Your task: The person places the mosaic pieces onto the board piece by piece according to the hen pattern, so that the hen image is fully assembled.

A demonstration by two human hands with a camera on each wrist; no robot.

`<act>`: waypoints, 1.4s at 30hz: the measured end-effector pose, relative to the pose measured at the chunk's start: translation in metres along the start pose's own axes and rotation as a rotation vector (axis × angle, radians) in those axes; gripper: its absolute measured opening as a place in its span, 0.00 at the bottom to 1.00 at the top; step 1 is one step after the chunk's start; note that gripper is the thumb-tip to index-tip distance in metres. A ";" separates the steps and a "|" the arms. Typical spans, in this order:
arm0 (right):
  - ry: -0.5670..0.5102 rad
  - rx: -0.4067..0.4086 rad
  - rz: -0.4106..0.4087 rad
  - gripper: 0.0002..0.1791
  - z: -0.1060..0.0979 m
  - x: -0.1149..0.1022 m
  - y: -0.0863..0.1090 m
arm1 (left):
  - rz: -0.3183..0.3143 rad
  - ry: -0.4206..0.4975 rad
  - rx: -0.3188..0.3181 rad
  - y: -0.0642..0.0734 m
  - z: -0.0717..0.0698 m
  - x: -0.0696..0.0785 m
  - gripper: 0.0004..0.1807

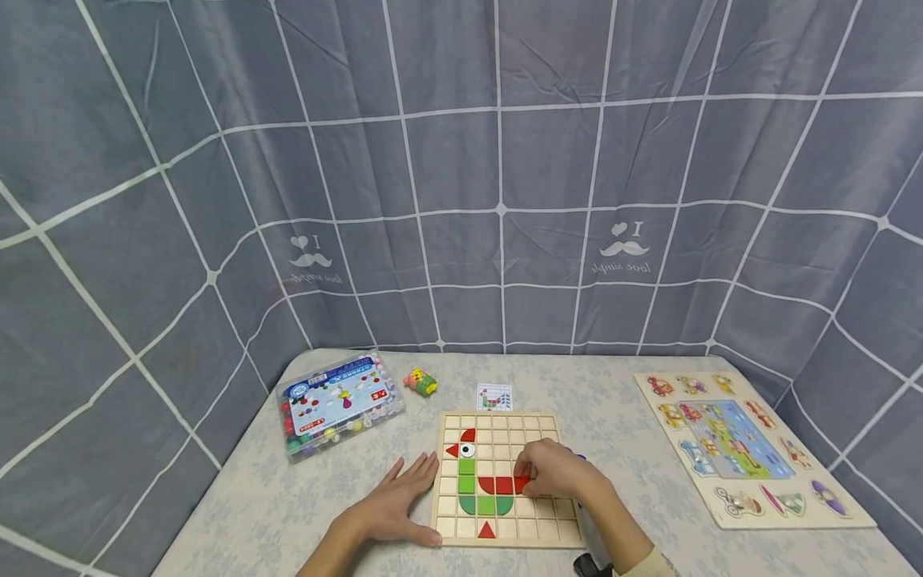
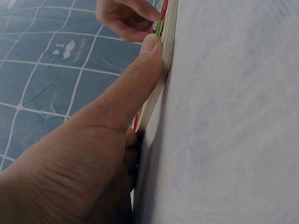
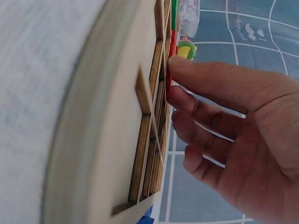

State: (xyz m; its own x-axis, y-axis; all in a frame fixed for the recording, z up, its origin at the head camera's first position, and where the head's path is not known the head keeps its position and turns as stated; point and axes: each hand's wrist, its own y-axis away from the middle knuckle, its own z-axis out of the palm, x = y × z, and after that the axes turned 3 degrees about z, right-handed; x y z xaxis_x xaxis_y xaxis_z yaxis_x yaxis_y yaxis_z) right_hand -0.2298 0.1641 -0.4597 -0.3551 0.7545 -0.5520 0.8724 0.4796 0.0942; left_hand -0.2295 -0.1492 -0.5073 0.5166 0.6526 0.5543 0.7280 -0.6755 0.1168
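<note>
A wooden grid board [image 1: 530,529] lies on the table, with coloured tiles forming a bird-like figure. My right hand [image 1: 551,469] pinches a red tile [image 1: 520,485] between thumb and finger at the row of red pieces, beside a red square tile [image 1: 504,486]. In the right wrist view the held tile [image 3: 169,86] is right at the board's surface. Spread fingers of my left hand [image 1: 392,505] lie along the board's left edge, the thumb at its lower corner. Green tiles [image 1: 486,505], a white eye tile [image 1: 467,450] and a red triangle [image 1: 486,530] sit in the squares.
Behind the board lies a small picture card [image 1: 494,397]. A clear box of beads [image 1: 339,405] and a small colourful toy [image 1: 421,382] are at the back left. On the right is a wooden picture puzzle [image 1: 750,513]. A grey curtain [image 1: 461,176] hangs around the table.
</note>
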 end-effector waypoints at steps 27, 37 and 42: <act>0.085 0.026 -0.028 0.05 0.001 0.005 -0.001 | 0.027 0.012 -0.001 0.003 -0.004 0.005 0.62; -0.047 0.064 0.049 0.04 -0.021 0.020 0.015 | 0.007 0.016 -0.004 0.001 -0.002 0.003 0.62; -0.044 0.069 0.047 0.04 -0.032 0.038 0.033 | 0.004 0.006 -0.001 0.002 -0.003 0.002 0.62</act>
State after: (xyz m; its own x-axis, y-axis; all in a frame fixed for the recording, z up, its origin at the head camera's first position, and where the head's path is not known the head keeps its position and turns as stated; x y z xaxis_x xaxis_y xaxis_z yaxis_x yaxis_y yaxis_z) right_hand -0.2255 0.2228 -0.4508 -0.2992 0.7546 -0.5839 0.9094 0.4108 0.0648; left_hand -0.2283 -0.1502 -0.5039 0.5162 0.6480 0.5601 0.7259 -0.6781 0.1154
